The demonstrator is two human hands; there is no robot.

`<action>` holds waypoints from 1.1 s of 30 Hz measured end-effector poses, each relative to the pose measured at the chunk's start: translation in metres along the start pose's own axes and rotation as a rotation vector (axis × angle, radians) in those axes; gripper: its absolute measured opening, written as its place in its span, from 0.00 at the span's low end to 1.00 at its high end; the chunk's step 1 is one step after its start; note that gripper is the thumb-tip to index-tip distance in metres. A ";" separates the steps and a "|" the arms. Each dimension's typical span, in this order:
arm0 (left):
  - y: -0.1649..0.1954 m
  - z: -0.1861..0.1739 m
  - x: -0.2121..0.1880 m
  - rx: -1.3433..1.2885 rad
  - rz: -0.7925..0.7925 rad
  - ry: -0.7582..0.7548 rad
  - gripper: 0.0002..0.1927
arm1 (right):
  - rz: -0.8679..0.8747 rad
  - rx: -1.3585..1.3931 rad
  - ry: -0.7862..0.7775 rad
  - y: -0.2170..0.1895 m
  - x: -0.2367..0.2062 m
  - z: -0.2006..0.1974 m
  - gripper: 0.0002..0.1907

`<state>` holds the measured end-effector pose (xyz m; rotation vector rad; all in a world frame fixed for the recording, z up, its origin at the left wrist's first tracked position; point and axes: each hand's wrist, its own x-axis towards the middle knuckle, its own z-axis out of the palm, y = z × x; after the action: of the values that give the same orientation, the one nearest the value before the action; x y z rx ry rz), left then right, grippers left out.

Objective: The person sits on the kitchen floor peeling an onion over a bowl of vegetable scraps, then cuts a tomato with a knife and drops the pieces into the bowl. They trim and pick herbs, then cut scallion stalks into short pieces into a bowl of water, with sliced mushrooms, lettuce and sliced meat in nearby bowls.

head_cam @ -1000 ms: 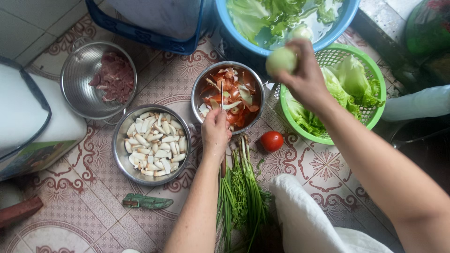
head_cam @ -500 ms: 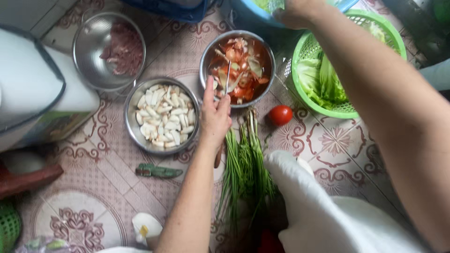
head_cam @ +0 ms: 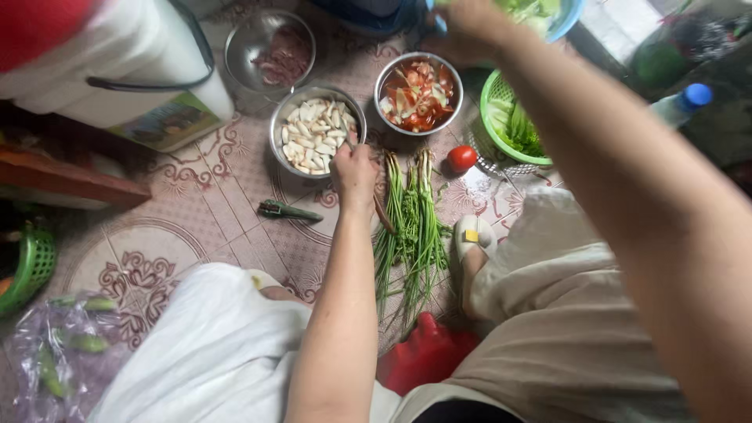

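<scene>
The left hand (head_cam: 354, 168) is closed around a knife (head_cam: 382, 213) by the steel bowl of garlic (head_cam: 316, 131) on the floor; stiff and likely light, best held by its handle; right hand's (head_cam: 462, 27) grip I cannot tell

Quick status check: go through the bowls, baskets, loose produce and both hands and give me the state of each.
garlic bowl: filled with peeled cloves
tomato bowl: holds cut tomato pieces
far steel bowl: thin layer of pinkish meat
green basket: holds leafy greens
tomato: whole, on the floor
green onions: uncut, laid on the floor
left hand: gripping a knife at the garlic bowl's rim
right hand: at the blue basin, grip unclear
</scene>
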<state>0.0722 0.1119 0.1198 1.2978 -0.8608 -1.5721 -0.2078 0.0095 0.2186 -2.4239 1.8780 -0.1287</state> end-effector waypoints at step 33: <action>-0.094 0.071 0.156 0.824 -0.344 -0.199 0.16 | 0.472 0.485 -0.091 -0.033 -0.027 0.221 0.38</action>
<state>-0.0238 -0.0022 -0.0065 1.9610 -1.5810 -1.6895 -0.1585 0.0450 0.0015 -1.6138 2.0256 -0.3835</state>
